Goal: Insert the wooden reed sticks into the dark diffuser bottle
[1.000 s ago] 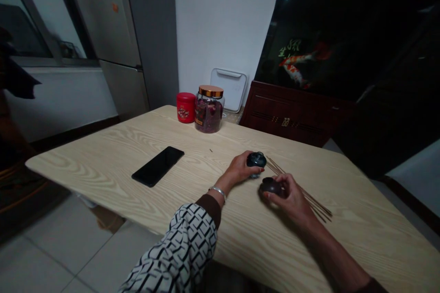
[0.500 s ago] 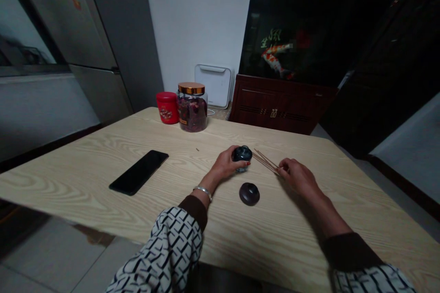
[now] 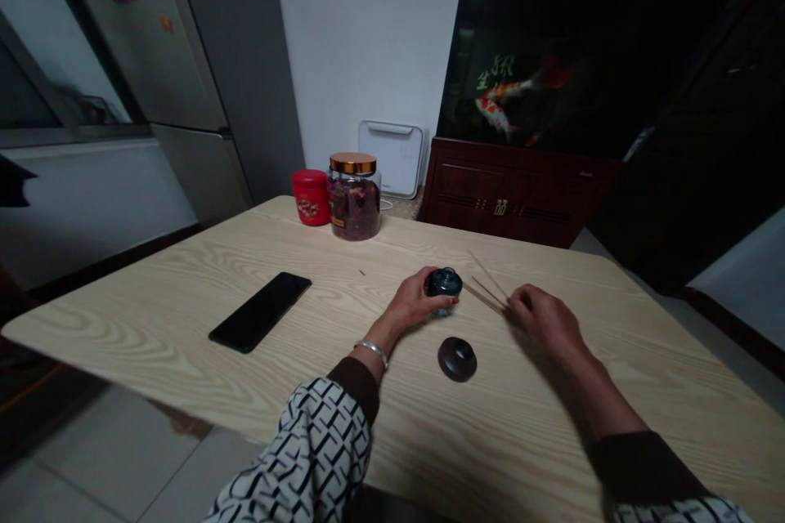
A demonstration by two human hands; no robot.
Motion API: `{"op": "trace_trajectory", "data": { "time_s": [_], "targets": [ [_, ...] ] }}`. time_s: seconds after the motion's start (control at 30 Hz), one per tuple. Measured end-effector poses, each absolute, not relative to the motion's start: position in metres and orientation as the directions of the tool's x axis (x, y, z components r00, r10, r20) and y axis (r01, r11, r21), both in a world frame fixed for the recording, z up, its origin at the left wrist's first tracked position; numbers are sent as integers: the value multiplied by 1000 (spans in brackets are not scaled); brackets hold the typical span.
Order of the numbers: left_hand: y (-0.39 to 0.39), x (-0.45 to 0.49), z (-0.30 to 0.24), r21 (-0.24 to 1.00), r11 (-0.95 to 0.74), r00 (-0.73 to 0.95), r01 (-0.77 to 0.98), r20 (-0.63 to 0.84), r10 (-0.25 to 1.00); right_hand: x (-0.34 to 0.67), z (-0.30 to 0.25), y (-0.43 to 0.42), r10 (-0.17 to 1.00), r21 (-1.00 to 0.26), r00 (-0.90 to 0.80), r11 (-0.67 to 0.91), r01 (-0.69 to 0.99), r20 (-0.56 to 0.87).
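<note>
My left hand [image 3: 415, 299] is closed round a small dark glossy pot [image 3: 444, 284], thumb at its near side and fingers behind. Several thin brown sticks [image 3: 489, 294], which look like incense sticks, are pinched at one end by my right hand [image 3: 542, 319]. Their free ends fan out to the left, close to the pot; one points higher than the others. On the table just in front of the pot lies a round dark brown lid [image 3: 457, 359] with a knob. Whether the sticks touch the pot I cannot tell.
A black phone [image 3: 261, 312] lies on the wooden table [image 3: 153, 319] at the left. Toward the back edge stand a red canister [image 3: 311, 198] and a large jar [image 3: 355, 200] with a copper-coloured lid. Between them and my left hand is a tiny brown fragment [image 3: 362, 273].
The sticks have spread apart, with one now raised away from the rest. My left hand still grips the pot. The whole view has shifted slightly, moving everything right and down.
</note>
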State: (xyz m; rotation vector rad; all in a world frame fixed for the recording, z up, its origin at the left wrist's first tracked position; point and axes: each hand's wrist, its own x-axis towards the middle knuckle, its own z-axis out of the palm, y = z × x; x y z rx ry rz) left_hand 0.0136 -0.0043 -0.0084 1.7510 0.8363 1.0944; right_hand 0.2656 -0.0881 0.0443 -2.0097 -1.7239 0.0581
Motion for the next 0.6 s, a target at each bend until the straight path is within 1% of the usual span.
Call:
{"op": "trace_trajectory", "data": {
  "time_s": [0.03,0.1,0.13,0.17,0.23,0.3,0.4,0.6],
  "targets": [
    [-4,14,-8,919,-385,385,89,325,864,263,52,-86,901,-503,234,-20,864,365],
    [-4,14,-8,919,-383,385,89,323,865,251,71,-79,800,-728,347,157,667,490],
    [-4,14,-8,921,-380,384,87,321,866,243,81,-75,755,-806,416,246,538,508],
    [-5,14,-7,922,-377,382,86,319,867,233,90,-69,724,-854,477,317,412,499],
    [-5,14,-7,923,-376,381,83,319,868,213,105,-57,686,-876,551,429,221,475],
    [-6,14,-6,923,-378,382,75,324,865,196,111,-43,663,-851,573,511,125,482],
    [-6,15,-6,925,-375,386,61,325,863,182,108,-24,639,-817,583,572,77,502],
    [-7,14,-4,925,-369,371,87,313,874,178,98,-9,597,-793,630,607,51,496]
  ]
}}
